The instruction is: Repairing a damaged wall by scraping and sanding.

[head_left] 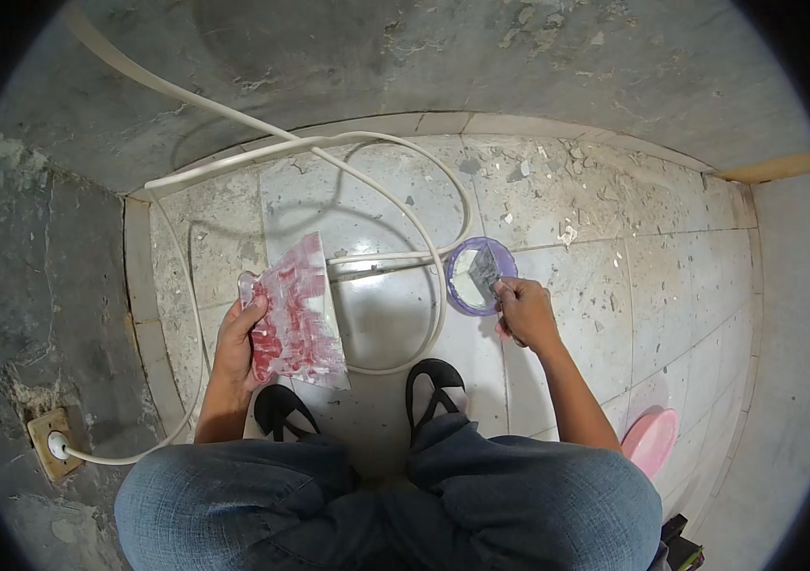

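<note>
My left hand (240, 341) is closed round the edge of a wide plastering blade (298, 319), red and smeared with white filler. In my right hand (527, 312) is the handle of a small putty knife (486, 270), its grey blade dipped into a purple tub (454, 301). White paste (466, 277) lies inside that tub, partly hidden by the blade. The tub stands on the tiled floor in front of my right foot. A loop of cream cable (438, 314) passes against the tub's left side.
Cable runs over the floor to a plug (59, 445) in the socket on the left wall. Plaster chips (572, 233) litter the tiles along the peeling far wall (405, 67). A pink lid (651, 443) lies at my right. My sandalled feet (436, 390) are between the hands.
</note>
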### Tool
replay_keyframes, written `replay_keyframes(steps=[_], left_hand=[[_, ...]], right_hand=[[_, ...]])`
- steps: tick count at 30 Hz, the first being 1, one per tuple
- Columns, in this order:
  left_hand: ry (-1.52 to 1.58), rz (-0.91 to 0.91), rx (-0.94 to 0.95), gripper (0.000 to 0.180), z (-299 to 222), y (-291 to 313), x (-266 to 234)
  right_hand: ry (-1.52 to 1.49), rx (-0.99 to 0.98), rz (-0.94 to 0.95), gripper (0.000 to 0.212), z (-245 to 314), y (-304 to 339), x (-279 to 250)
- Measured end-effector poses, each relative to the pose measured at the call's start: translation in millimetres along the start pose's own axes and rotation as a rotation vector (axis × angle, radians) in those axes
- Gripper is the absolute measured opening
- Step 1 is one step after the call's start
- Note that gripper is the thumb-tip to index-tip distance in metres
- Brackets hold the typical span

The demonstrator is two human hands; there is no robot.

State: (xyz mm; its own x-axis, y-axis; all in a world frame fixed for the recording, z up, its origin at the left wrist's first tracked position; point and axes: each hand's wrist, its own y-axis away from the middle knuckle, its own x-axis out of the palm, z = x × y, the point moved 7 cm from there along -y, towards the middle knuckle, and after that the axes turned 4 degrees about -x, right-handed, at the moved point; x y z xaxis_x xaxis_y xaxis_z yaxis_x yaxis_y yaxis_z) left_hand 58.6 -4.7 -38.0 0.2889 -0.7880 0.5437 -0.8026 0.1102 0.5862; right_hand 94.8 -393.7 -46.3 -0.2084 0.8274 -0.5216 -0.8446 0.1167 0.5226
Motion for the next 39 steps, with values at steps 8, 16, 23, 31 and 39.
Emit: replay_keyframes(steps=[8,16,23,31,39], left_hand=[[0.065,-0.005,-0.014,0.027,9,-4,2],[0.054,-0.013,-0.030,0.028,13,-9,2],[0.076,-0.005,-0.018,0.027,10,-7,0],[0.082,-0.019,0.027,0.028,-1,-6,7],[0.077,0.174,-0.035,0.028,-36,-1,59]], right_hand=[[-0.186,0.050,0.118,0.028,-3,3,18],[-0.481,0.090,0.346,0.026,-19,-4,33],[-0.690,0.177,0.365,0.023,-29,-1,27],[-0.785,0.065,0.294,0.028,-30,13,-5],[-0.476,-0.498,0.293,0.038,94,51,-15]])
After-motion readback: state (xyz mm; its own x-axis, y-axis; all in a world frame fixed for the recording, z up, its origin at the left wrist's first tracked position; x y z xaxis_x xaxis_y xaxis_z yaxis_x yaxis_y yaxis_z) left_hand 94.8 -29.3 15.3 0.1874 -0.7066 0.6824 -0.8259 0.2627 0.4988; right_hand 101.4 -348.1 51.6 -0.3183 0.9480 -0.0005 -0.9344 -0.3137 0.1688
